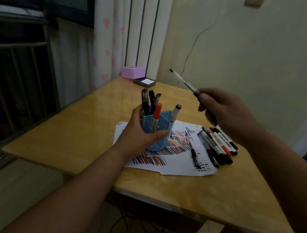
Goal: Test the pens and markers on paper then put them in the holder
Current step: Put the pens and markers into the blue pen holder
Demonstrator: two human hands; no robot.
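On the wooden surface we are gripping the blue holder with our left hand, fingers curling round its far side and the thumb pressing across its front. The holder is standing upright on the left part of the paper, which is covered in red and black strokes. Black pens, a red marker and a grey-capped marker are sticking out of it. Just right of the holder, one pen is lying on the paper, and a row of markers is lying side by side at the paper's right edge. Above them our right hand is pinching a clear pen by its dark lower end, holding it in the air and tilting it up towards the left.
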